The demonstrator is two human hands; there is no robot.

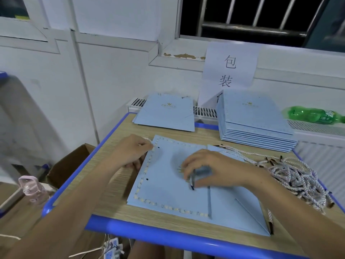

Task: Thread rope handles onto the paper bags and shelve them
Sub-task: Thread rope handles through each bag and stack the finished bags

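A flat light-blue paper bag (pixel 168 191) with a beaded border lies on the wooden table (pixel 115 146) in front of me. Two punched holes show near its left edge. My left hand (pixel 130 152) pinches a white twisted rope (pixel 147 140) at the bag's top-left corner, by the upper hole. Over the middle of the bag, my right hand (pixel 209 168) grips a rope end with a dark tip (pixel 192 182); it is blurred. Another rope end (pixel 270 221) pokes out at the bag's lower right corner.
A tangle of white ropes with black tips (pixel 295 176) lies at the right. Stacks of blue bags stand at the back right (pixel 255 124) and back centre (pixel 166 113). A green bottle (pixel 315 115) lies on the radiator. A cardboard box (pixel 69 165) and pink bottle (pixel 32 187) sit left.
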